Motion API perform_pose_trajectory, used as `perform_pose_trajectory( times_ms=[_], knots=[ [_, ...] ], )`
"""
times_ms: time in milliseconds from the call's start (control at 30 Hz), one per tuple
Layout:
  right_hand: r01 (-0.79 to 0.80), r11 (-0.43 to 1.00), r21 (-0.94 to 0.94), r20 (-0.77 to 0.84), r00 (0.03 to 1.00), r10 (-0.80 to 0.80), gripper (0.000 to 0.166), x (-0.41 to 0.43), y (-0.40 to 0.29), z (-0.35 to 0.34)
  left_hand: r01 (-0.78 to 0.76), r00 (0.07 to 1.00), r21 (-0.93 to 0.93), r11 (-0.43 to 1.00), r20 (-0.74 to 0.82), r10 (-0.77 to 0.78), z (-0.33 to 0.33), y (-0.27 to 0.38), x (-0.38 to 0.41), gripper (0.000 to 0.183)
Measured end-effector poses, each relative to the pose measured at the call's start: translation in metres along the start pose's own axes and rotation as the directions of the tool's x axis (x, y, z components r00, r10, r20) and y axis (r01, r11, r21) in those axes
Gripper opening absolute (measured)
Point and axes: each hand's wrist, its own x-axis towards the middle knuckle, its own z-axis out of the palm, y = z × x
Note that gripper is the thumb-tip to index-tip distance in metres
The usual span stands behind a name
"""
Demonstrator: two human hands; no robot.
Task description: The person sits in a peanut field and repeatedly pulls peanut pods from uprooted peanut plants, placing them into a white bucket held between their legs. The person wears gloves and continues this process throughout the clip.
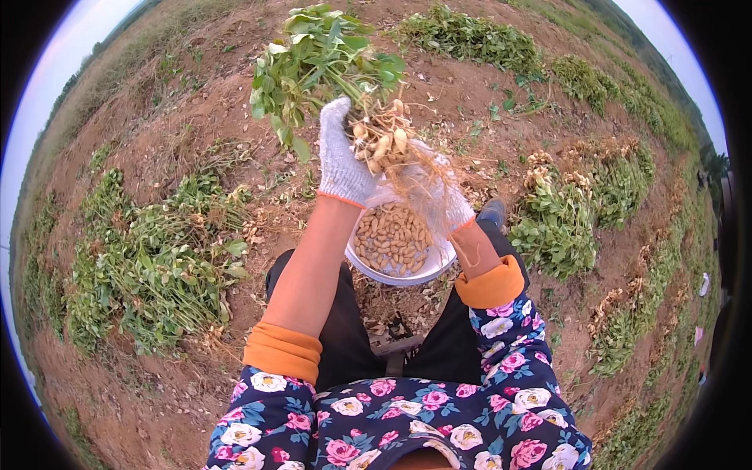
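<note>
My left hand [343,155], in a pale knitted work glove, grips a pulled peanut plant [329,64] around its stems. The green leaves hang up and away to the left. A cluster of peanut pods [385,141] and thin roots faces right, between my two hands. My right hand [437,182], gloved alike, is at the root end, partly hidden behind dangling roots; whether its fingers close on a pod cannot be made out. Below both hands, between my legs, stands a white bucket [405,281] holding many loose peanut pods [393,241].
A large heap of peanut plants [158,264] lies on the soil to the left. More plants with pods [558,217] lie at right, and another pile [473,41] is farther ahead. My shoe [492,211] is just right of the bucket.
</note>
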Motion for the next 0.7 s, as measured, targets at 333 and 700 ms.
perform_pose_trajectory(
  times_ms=[333,700],
  knots=[
    [0.021,0.978,-0.209,-0.205,0.976,-0.065,0.044,-0.003,-0.007,0.047,-0.111,0.988,-0.056,0.992,-0.117,0.104,0.001,0.007,0.003,0.030],
    [0.069,0.974,-0.216,-0.283,0.950,-0.130,0.045,0.002,-0.002,0.049,-0.113,0.966,0.043,0.993,-0.231,0.120,0.015,-0.010,-0.005,0.024]
  ],
)
